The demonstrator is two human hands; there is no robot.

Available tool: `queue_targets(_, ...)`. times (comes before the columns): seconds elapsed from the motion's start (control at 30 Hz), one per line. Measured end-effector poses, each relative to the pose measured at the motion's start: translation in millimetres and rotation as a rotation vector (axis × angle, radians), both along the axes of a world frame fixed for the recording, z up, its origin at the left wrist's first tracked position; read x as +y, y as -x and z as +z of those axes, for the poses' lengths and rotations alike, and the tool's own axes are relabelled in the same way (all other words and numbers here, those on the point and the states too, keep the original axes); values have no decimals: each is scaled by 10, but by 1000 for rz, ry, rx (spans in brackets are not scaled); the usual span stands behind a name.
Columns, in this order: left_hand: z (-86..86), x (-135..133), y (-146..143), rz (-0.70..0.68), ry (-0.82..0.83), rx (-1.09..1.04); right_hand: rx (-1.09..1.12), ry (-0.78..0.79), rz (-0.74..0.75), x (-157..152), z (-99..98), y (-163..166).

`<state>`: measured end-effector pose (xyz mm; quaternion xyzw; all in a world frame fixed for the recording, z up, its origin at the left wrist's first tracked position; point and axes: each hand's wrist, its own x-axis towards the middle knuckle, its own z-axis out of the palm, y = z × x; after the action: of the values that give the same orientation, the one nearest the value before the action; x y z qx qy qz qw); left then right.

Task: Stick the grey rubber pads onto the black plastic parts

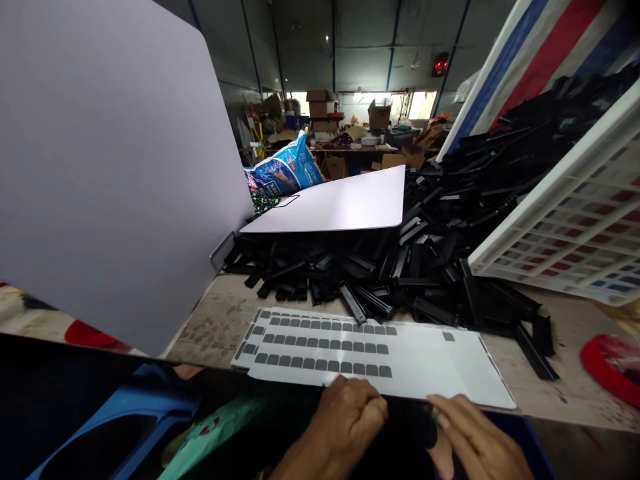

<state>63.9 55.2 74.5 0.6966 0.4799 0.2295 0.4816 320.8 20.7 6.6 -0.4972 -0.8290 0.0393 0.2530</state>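
Observation:
A white sheet (425, 360) with rows of small grey rounded stickers (320, 345) lies at the table's front edge. My left hand (347, 420) is closed at the sheet's near edge, its fingers bent down; whatever they grip is hidden. To its right, my right hand (475, 437) has its fingers curled toward the thumb, just below the sheet's edge. Something dark shows by those fingertips, too unclear against the black background to name. Behind the sheet spreads a heap of black plastic strips (370, 263), a few touching its far edge.
A white panel (345, 200) rests on the heap, and a larger panel (110, 153) stands at left. A white plastic crate (565, 200) tips out more black strips at right. Red dishes (613, 373) sit at the side, a blue bag (287, 167) behind.

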Motion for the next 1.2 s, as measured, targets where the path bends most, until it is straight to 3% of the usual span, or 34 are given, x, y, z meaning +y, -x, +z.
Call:
queue_targets(0.07,-41,8,35,66,-197,117,-73,5,-147,109,29,-89)
queue_targets(0.13,-108,31,21,48,-338,194,-125,87,-268,235,31,-42)
queue_targets(0.3,-297,293,-132,-67,-484,392,-216,197,-264,497,-72,377)
queue_targets(0.47,-462,635,-133,-144,-504,514,-243,205,-233,552,-103,615)
queue_targets(0.6,-525,687,-109,-152,-502,512,-233,215,-238,532,-85,693)
queue_targets(1.03,-441,681,-112,-202,-465,558,27,363,-178,676,-25,594)
queue_targets(1.2,-288,603,-89,-174,-400,519,67,412,-196,565,37,555)
